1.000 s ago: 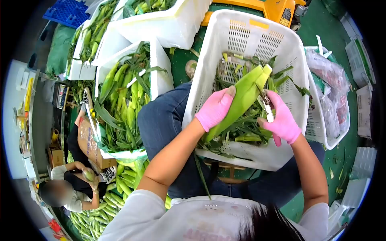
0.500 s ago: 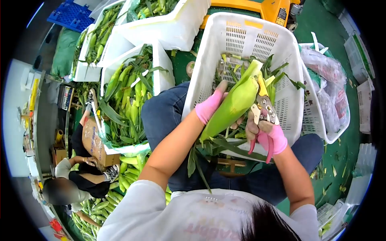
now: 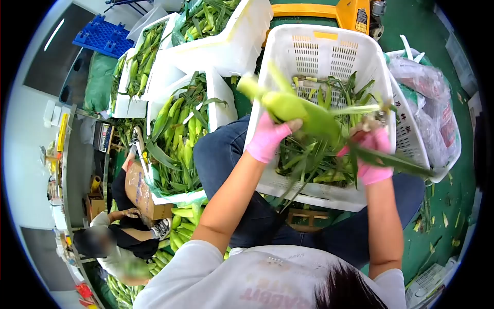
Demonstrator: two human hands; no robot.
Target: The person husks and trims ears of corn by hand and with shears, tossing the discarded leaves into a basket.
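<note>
My left hand (image 3: pixel 270 137), in a pink glove with the fingertips a different tone, is closed around a green ear of corn in its husk (image 3: pixel 303 114). The ear lies slantwise over the white slotted crate (image 3: pixel 303 38), its pale stalk end pointing to the upper left. Over the crate's right side, my right hand (image 3: pixel 374 157), gloved alike, is closed on pruning shears (image 3: pixel 380 116), which are blurred and partly hidden. A long leaf (image 3: pixel 399 160) crosses in front of that hand. Cut husk leaves and stalks (image 3: pixel 329 167) lie inside the crate.
White foam boxes (image 3: pixel 221 98) filled with unshucked corn stand to the left and behind. A second white crate (image 3: pixel 411 126) holds plastic bags. A yellow pallet jack (image 3: pixel 309 11) is at the back. Another person (image 3: pixel 116 242) sits at the left beside a cardboard box (image 3: pixel 141 190) and piled corn.
The ear has swung left, its stalk end now pointing to the upper left instead of the upper right. My right hand with the shears has moved up and right. The view has shifted slightly.
</note>
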